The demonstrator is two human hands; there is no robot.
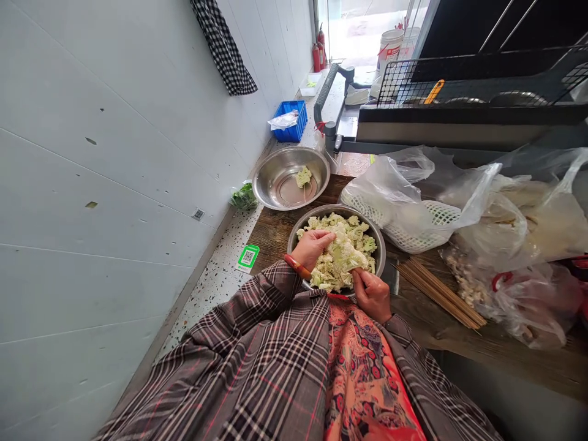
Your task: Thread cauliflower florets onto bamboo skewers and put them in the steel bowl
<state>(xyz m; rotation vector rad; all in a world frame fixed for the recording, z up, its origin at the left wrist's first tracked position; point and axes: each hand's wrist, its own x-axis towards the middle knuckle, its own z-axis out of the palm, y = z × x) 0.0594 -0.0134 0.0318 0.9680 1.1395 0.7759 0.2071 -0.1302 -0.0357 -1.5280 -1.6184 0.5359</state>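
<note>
Pale panelled wall (114,153), speckled counter (220,275), dark wooden table (275,233), bright daylight from perhaps a doorway (362,30).

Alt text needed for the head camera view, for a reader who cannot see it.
Two hands, left hand and right hand, grip a cauliflower chunk over a metal bowl full of florets on a wooden table. Behind it sits a second bowl with one floret; skewers and plastic bags lie to the right.

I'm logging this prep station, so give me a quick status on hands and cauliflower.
Left hand and right hand both grip a cauliflower chunk over the full steel bowl. Bamboo skewers lie beside it, apart.
</note>
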